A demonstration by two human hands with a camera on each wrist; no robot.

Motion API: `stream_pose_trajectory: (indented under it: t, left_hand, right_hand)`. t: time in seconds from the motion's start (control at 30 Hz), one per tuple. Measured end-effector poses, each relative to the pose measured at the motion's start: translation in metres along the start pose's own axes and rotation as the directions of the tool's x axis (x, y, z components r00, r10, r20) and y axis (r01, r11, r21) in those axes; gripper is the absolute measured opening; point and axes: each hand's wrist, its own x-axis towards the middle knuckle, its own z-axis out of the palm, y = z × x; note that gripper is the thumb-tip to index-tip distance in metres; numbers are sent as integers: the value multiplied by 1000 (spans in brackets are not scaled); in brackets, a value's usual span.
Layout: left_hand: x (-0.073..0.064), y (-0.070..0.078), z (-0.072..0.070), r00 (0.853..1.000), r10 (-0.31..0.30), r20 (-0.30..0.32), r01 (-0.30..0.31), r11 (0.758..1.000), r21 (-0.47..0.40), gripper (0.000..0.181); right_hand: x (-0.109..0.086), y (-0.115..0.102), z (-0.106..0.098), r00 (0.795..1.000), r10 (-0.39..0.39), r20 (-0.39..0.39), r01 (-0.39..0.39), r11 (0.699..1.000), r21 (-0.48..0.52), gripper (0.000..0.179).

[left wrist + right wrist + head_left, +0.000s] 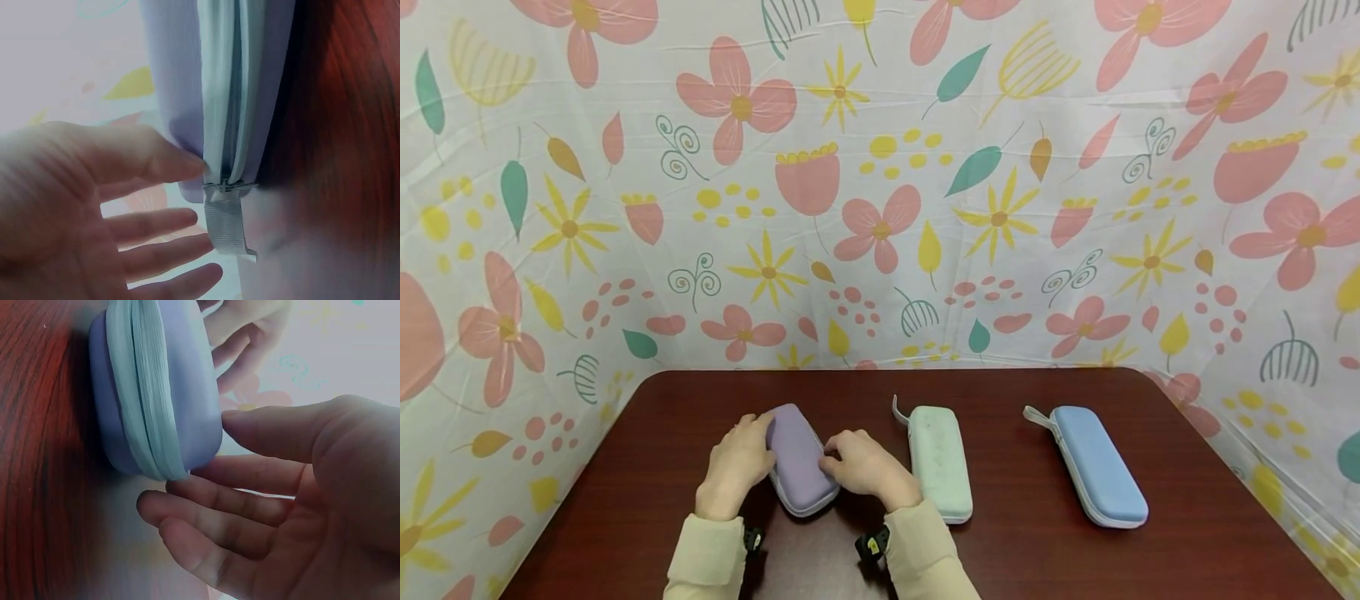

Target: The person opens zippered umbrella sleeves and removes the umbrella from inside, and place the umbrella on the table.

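Observation:
A purple zip-up case [805, 467] lies slanted on the dark wooden table between the two hands. Along its left side is my left hand [735, 462]; in the left wrist view the thumb [178, 164] touches the edge beside the pale zip, the other fingers loosely extended near a grey strap loop [226, 228]. From the right, my right hand [865, 463] meets the case's right edge. Its thumb tip [240, 422] rests against the purple shell in the right wrist view, while the loosely bent fingers reach around the end, the index partly hidden behind.
To the right of the hands lies a mint-green case [942, 467] with a wrist strap, close to the right forearm. A blue case [1101, 467] with a strap sits farther right. Behind the table [1015, 550] hangs a flower-patterned cloth [880, 317].

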Motion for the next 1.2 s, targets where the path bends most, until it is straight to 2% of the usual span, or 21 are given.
stream_pose_trajectory:
  t: [0.17,0.37,0.57,0.83,0.97,1.2]
  left_hand:
    - [1,0,4,998,-10,-66,10,1000,0,51]
    - [1,4,5,995,-24,-94,24,1000,0,47]
    - [2,10,6,997,-21,-73,21,1000,-9,41]
    - [1,19,7,998,-1,-60,1,1000,-8,36]
    - [1,22,8,999,-15,-34,14,1000,-4,38]
    - [-2,25,7,999,-27,21,27,1000,-16,45]
  right_hand:
    - [1,0,1,1000,-15,0,15,1000,-11,20]
    - [2,0,2,1000,-25,3,25,1000,-18,16]
    - [2,0,4,999,-35,0,35,999,-21,13]
    - [2,-4,6,999,-24,38,22,999,48,15]
    - [1,-5,6,999,-20,44,18,998,64,15]
    - [1,-3,7,998,-57,39,54,996,78,21]
